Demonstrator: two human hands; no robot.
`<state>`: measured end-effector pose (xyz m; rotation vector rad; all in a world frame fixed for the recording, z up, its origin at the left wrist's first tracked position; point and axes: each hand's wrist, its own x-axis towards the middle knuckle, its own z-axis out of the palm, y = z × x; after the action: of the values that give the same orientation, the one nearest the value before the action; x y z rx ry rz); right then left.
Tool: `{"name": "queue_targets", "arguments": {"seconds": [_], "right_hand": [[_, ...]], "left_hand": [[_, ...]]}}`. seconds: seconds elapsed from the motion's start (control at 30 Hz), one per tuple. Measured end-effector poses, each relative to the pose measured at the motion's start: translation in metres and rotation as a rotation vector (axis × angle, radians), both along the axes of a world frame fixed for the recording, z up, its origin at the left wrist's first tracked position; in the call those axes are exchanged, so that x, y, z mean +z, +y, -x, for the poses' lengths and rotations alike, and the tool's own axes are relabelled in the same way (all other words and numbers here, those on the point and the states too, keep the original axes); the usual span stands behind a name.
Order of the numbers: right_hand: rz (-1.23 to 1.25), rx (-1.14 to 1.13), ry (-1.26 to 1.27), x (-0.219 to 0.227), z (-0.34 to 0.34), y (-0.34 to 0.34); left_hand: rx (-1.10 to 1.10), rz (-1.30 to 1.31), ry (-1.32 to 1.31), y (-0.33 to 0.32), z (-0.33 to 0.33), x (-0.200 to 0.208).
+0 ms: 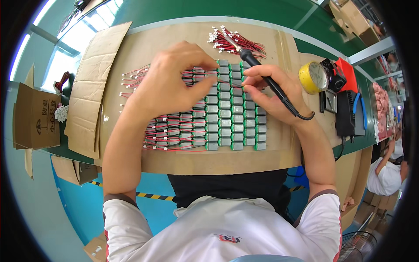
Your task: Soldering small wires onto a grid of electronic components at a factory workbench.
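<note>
Rows of grey battery packs (224, 113) with green ends lie on cardboard, their red and black leads (174, 135) ending in small white plugs. My left hand (174, 74), partly blurred, hovers over the upper left rows. Its thumb and forefinger are apart beside the packs, with nothing visibly held. In my right hand (279, 89) is a black-handled soldering iron (267, 76), slanting up and left over the packs. The right thumb and forefinger tips come close together at the right-hand column, apparently at a thin wire. Beyond the iron's tip lies a heap of red and black plug leads (244, 43).
A yellow tape roll (313, 77), a black soldering station (350, 113) and blue-handled pliers (363, 109) stand at the right. Folded cardboard (94, 87) and a printed carton (37, 115) flank the left. The iron's cord runs down past my right forearm. People work farther right.
</note>
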<state>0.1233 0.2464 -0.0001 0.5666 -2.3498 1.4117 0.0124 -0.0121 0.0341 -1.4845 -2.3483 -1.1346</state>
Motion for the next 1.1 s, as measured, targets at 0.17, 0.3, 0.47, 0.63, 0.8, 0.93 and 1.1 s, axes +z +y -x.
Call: {"name": "queue_targets", "arguments": {"seconds": [0.17, 0.3, 0.47, 0.63, 0.8, 0.93, 1.1], "right_hand": [[0.058, 0.027, -0.027, -0.008, -0.003, -0.011], [0.052, 0.033, -0.042, -0.011, -0.004, -0.014], [-0.096, 0.003, 0.11, -0.002, 0.001, -0.007], [0.161, -0.045, -0.08, 0.005, -0.009, 0.017], [0.087, 0.012, -0.056, -0.004, -0.016, 0.047], [0.372, -0.02, -0.1, -0.022, -0.022, 0.042], [0.372, -0.009, -0.16, -0.023, -0.022, 0.032]], "left_hand": [[-0.196, -0.026, -0.179, 0.013, -0.011, -0.011], [-0.21, 0.021, -0.154, 0.013, -0.01, -0.014], [-0.064, 0.173, -0.194, 0.007, -0.004, -0.017], [0.008, 0.244, -0.191, 0.007, 0.001, -0.022], [-0.005, 0.232, -0.187, 0.007, 0.002, -0.025], [0.076, 0.196, -0.271, 0.009, 0.004, -0.025], [0.14, 0.201, -0.266, 0.009, 0.002, -0.026]]}}
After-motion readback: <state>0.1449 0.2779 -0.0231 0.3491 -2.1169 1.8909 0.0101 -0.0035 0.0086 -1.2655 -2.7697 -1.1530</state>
